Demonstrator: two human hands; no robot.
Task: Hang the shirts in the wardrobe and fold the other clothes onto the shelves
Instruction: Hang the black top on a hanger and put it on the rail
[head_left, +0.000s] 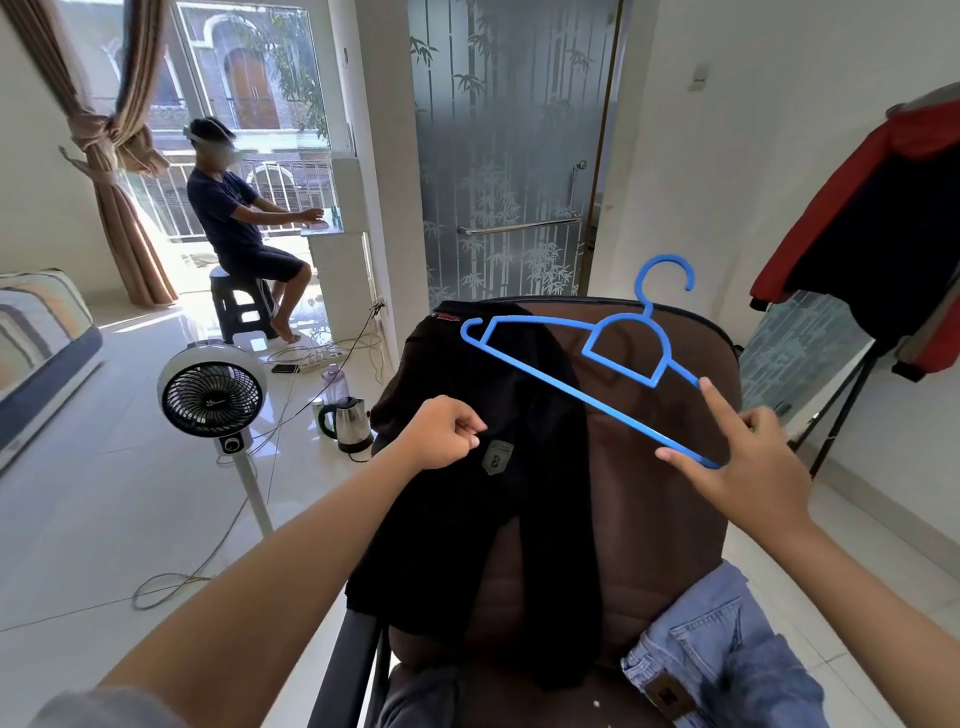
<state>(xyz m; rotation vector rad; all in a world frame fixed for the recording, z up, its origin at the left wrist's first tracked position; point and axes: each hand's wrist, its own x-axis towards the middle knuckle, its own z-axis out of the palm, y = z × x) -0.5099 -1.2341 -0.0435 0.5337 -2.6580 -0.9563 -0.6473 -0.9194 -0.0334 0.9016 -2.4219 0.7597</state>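
The left hand pinches a fold of a black shirt that drapes over the back of a brown chair. The right hand holds one end of a blue plastic hanger between thumb and fingers, index finger raised, with the hanger tilted above the shirt and chair back. Light blue jeans lie on the seat at lower right. The hold on the hanger looks loose, so it may twist or drop, and the draped shirt could slide off toward the floor when lifted.
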